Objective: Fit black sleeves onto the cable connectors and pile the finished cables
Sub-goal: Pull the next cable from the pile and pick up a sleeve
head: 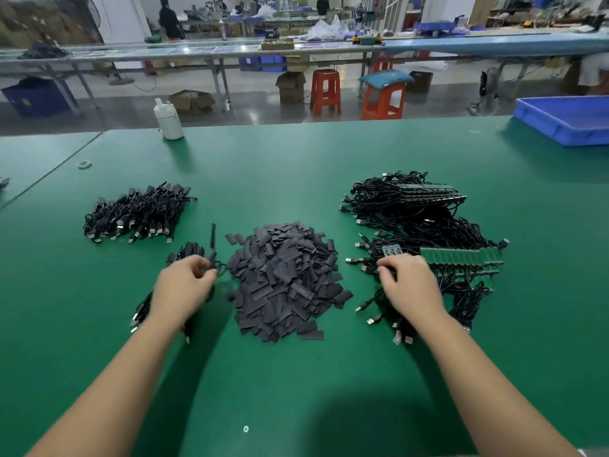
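Head view: one sleeve heap (286, 282), left hand (183, 286) gripping cable (216, 258), right hand (408, 283) clutching cables (428, 232).

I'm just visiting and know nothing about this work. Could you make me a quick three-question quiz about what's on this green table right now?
1. True or false: the heap of black sleeves lies between the two hands.
2. Which hand reaches into the pile of cables with green boards: A left, B right?
3. What stands at the table's far left edge?

Key: 1 true. 2 B, the right hand; the left hand is beside a smaller bunch. 3 A white bottle.
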A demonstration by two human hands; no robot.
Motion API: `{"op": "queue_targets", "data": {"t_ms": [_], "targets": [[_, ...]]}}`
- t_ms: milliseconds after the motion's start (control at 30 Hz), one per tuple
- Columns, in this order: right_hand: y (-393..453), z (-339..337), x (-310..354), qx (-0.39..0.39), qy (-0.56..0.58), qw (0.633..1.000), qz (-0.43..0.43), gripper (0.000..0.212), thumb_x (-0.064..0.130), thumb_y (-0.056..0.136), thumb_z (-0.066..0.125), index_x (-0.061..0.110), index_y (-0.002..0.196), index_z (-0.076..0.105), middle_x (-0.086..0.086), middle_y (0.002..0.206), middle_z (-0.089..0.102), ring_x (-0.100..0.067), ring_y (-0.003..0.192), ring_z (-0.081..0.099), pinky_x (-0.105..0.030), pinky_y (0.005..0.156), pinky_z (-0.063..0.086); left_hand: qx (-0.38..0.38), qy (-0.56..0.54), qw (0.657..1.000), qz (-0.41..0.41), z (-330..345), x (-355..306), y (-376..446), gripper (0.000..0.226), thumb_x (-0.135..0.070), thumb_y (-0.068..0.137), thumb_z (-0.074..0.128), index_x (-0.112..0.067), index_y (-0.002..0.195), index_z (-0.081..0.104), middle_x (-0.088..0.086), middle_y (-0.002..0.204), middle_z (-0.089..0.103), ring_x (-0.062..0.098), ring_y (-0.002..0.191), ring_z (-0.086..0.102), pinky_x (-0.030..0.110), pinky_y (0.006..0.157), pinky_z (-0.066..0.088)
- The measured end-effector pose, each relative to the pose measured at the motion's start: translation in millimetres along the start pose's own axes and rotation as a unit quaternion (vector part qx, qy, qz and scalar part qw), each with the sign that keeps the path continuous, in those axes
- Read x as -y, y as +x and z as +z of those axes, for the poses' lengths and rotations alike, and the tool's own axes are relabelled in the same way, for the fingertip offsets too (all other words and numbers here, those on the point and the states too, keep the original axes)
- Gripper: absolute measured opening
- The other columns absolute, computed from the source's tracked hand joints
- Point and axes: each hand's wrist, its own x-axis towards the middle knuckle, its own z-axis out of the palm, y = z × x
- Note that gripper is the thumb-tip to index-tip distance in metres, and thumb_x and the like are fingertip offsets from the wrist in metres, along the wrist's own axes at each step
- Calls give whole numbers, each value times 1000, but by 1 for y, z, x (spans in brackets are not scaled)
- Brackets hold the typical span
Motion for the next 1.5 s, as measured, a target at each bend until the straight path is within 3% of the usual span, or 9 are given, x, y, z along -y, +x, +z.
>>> {"op": "queue_targets", "data": {"t_ms": [100, 300, 467, 600, 833, 967, 1133, 1333, 1500], "targets": [[10, -8, -23, -57, -89, 994, 42, 35, 33, 99, 53, 22, 131, 62, -2, 131, 61, -26, 122, 47, -41, 104, 39, -25, 104, 994, -35, -7, 27, 29, 18, -31, 90, 62, -19, 101, 71, 7, 89, 72, 30, 85, 64, 35, 74, 55], [16, -2, -39, 64, -158, 980, 104, 63, 46, 98, 54, 18, 151, 37, -10, 147, 46, -31, 131, 45, -43, 106, 42, 30, 261, 963, -54, 2, 44, 38, 26, -28, 97, 50, -7, 105, 63, 13, 102, 63, 32, 98, 55, 38, 77, 50], [15, -1, -38, 49, -66, 986, 144, 60, 34, 93, 66, 18, 146, 43, -10, 141, 45, -26, 103, 60, -37, 79, 53, -35, 357, 933, 35, 13, 26, 20, 25, -24, 90, 54, -15, 111, 63, 11, 126, 57, 32, 114, 45, 42, 90, 37], [16, 1, -37, 36, 51, 982, 179, 67, 12, 89, 70, 19, 147, 38, -9, 136, 32, -21, 65, 57, -34, 61, 52, -45, 302, 942, 137, 30, 6, 11, 31, -25, 89, 58, -13, 116, 68, 10, 127, 61, 32, 114, 51, 43, 90, 42], [13, -3, -38, 24, 116, 966, 229, 78, 12, 86, 71, 18, 151, 29, -13, 134, 42, -20, 71, 57, -32, 59, 47, -23, 211, 944, 254, 66, -38, -18, 24, -23, 89, 59, -17, 107, 73, 4, 116, 67, 26, 103, 57, 38, 87, 46], [8, -1, -40, 49, 101, 967, 230, 70, 22, 91, 64, 12, 151, 29, 2, 96, 58, -20, 75, 61, -31, 57, 45, 7, 176, 944, 280, 80, -58, -34, 28, -27, 94, 52, -22, 115, 70, -2, 122, 64, 22, 109, 54, 36, 91, 43], [5, -4, -39, 44, 126, 964, 229, 70, 19, 90, 64, 16, 150, 29, 4, 103, 61, -17, 74, 61, -31, 57, 44, 25, 127, 944, 305, 89, -77, -50, 28, -27, 96, 51, -22, 116, 70, -4, 120, 64, 20, 108, 54, 35, 90, 44], [4, -10, -22, 97, 241, 942, 212, 37, 11, 91, 55, 19, 126, 64, 3, 83, 66, -12, 60, 52, -27, 57, 40, 91, -1, 961, 262, 92, -102, -64, 27, -25, 96, 53, -22, 118, 68, -8, 118, 65, 14, 110, 55, 30, 95, 46], [-6, -11, -9, 163, 281, 932, 164, 43, 1, 86, 46, 29, 89, 78, 6, 77, 70, -16, 69, 54, -28, 66, 45, 242, -269, 931, 39, 102, -130, -74, 35, -28, 94, 63, -21, 128, 63, -6, 112, 69, 12, 98, 66, 25, 90, 52]]}}
